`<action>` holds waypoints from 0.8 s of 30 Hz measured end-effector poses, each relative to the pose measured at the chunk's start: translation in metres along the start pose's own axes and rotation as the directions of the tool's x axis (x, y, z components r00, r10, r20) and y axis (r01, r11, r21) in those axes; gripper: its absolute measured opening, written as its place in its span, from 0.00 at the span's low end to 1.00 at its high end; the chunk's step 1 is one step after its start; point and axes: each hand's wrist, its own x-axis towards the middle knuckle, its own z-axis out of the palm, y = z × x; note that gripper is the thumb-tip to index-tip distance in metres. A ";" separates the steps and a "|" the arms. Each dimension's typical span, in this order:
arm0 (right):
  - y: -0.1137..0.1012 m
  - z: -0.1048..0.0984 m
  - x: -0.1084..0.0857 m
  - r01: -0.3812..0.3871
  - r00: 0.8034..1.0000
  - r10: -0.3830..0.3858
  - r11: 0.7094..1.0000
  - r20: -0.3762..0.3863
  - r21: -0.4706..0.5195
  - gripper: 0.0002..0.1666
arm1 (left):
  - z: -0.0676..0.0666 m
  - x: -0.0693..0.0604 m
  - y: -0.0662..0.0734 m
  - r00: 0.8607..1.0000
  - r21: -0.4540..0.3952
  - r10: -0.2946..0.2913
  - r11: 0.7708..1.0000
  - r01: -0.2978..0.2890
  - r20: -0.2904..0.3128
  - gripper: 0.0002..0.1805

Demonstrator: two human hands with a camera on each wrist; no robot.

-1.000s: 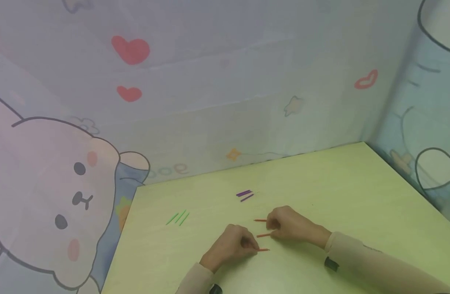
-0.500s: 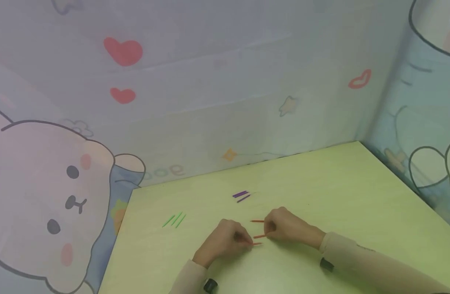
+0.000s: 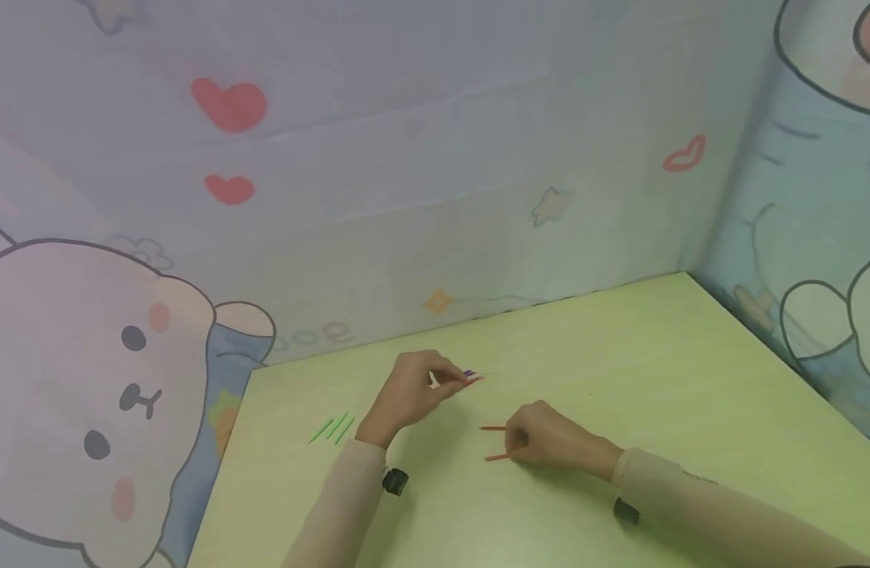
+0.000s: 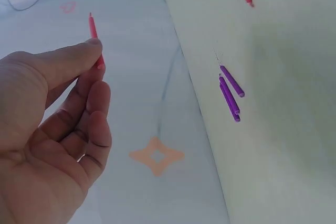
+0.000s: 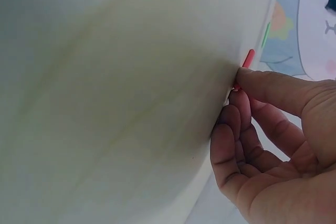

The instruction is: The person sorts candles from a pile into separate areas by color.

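Note:
My left hand [image 3: 413, 398] pinches a thin red candle [image 4: 93, 27] between thumb and fingertips, raised off the table. In the head view it hovers by the purple candles [image 4: 229, 98], partly covering them; the left wrist view shows these lying close together with wicks. My right hand [image 3: 558, 435] is low at the table, its thumb and fingertip pinching a red candle [image 5: 248, 60]. Another red candle [image 3: 492, 428] lies just farther back, its right end hidden by the right fingers. Several green candles [image 3: 332, 428] lie left of the left wrist.
The pale yellow-green table [image 3: 619, 339] meets a cartoon-printed backdrop [image 3: 378, 260] along its far edge. A second printed panel [image 3: 818, 205] stands along the right side. A dark wrist device [image 3: 395, 480] sits at the left cuff.
My left hand has lifted its red candle from the near side and carried it away from me, toward the purple candles. The right hand keeps its place at the table. The head view has shifted slightly.

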 end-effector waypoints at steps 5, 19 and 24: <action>0.029 0.013 0.002 0.096 0.994 -0.097 0.995 -0.042 -0.020 0.11 | 0.004 0.032 0.000 0.998 0.017 0.056 0.998 -0.056 0.014 0.03; 0.006 0.005 0.003 0.043 0.999 -0.043 0.999 0.010 0.003 0.09 | 0.034 0.080 -0.003 0.992 0.027 0.078 0.996 -0.081 0.101 0.04; -0.001 -0.004 -0.003 -0.055 0.998 0.054 0.998 0.015 0.016 0.12 | 0.048 0.102 0.001 0.984 -0.009 0.106 0.994 -0.106 0.143 0.04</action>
